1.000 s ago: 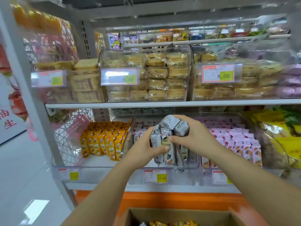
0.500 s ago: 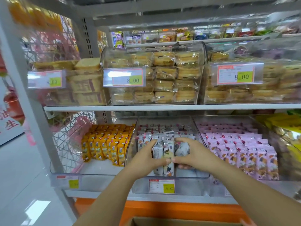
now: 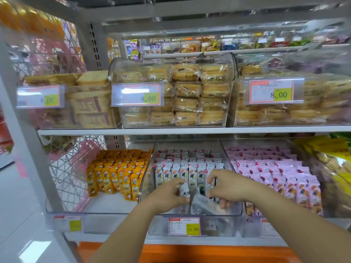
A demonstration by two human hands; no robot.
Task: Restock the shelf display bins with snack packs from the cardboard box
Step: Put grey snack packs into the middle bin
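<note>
Grey packs are held low in the middle bin, at its 6 o'clock end. One is pinched by the left hand; others are gripped by the curled fingers of the right hand. Orange packs are stood at 9 o'clock, pink packs at 3.

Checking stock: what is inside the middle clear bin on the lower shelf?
Upright rows of white snack packs fill the back of the clear bin. The left hand and right hand hold loose packs in front, covering the floor there.
</note>
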